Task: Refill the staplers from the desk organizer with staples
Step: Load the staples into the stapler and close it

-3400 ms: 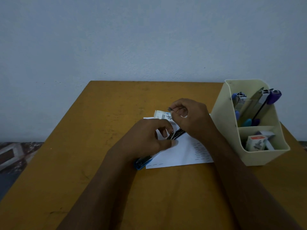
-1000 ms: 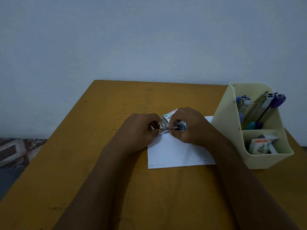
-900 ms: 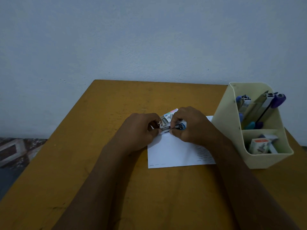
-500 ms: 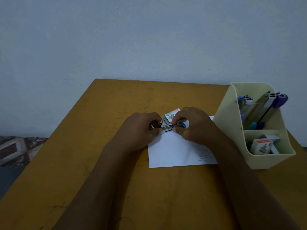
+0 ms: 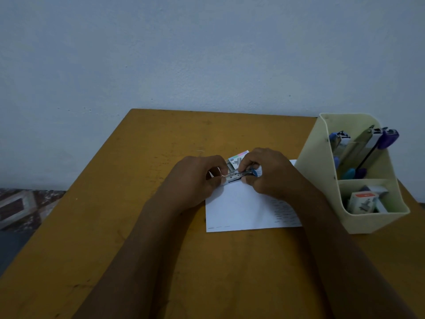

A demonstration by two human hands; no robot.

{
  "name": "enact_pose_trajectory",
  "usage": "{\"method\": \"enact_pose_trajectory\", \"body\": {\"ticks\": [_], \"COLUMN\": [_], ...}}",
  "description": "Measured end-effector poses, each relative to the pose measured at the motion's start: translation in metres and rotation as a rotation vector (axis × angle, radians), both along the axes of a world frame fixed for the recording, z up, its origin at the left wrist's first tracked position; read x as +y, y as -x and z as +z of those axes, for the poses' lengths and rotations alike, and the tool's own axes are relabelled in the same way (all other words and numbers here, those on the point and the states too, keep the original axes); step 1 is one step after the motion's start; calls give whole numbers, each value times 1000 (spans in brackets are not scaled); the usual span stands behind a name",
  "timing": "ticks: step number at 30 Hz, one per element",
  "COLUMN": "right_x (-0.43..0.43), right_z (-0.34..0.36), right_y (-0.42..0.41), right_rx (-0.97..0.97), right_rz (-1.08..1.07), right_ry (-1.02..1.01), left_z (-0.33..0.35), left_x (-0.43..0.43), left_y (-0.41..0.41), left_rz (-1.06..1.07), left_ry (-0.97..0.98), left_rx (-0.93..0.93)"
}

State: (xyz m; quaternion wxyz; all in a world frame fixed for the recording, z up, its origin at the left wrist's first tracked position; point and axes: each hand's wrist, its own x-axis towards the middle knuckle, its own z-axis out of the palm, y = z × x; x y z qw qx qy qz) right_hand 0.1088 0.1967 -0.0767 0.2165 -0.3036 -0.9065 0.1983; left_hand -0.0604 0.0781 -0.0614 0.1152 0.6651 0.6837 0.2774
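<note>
A small blue and metal stapler [image 5: 239, 176] lies sideways between my hands, above a white sheet of paper [image 5: 246, 208]. My left hand [image 5: 195, 180] grips its left end with curled fingers. Its right, blue end is pinched by my right hand [image 5: 266, 173]. Just behind the stapler lies a small staple box [image 5: 234, 161], partly hidden by my fingers. The cream desk organizer [image 5: 322, 180] stands at the right; its rear compartment holds several more staplers [image 5: 368, 148], its front one staple boxes [image 5: 363, 201].
The table is an ochre wooden desk [image 5: 138, 226] set against a pale wall. Its left edge drops to a patterned floor [image 5: 20, 203]. Bare desk surface lies left of and in front of the paper.
Since 3.4 s ago the stapler went from angled toward me to lying sideways between both hands, further back on the paper. Over the last second the hands barely moved.
</note>
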Motion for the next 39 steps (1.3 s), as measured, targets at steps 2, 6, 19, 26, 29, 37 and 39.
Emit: {"method": "enact_pose_trajectory", "body": {"ticks": [2, 6, 19, 26, 29, 37, 39], "right_x": [0, -1, -2, -2, -1, -2, -2], "right_z": [0, 1, 5, 4, 3, 5, 6], "right_y": [0, 0, -3, -2, -2, 0, 0], "right_rx": [-6, 3, -20, -35, -13, 56, 75], "right_rz": [-3, -3, -108, -80, -70, -75, -75], "right_ry": [2, -2, -41, 13, 20, 98, 96], "left_z": [0, -1, 4, 4, 5, 10, 11], "left_x": [1, 1, -1, -3, -4, -6, -6], "left_y": [0, 0, 12, 20, 24, 26, 26], "left_rz": [4, -2, 121, 154, 168, 173, 172], "left_ry": [-3, -10, 163, 152, 113, 83, 88], "left_rx": [0, 3, 178, 218, 195, 188, 180]}}
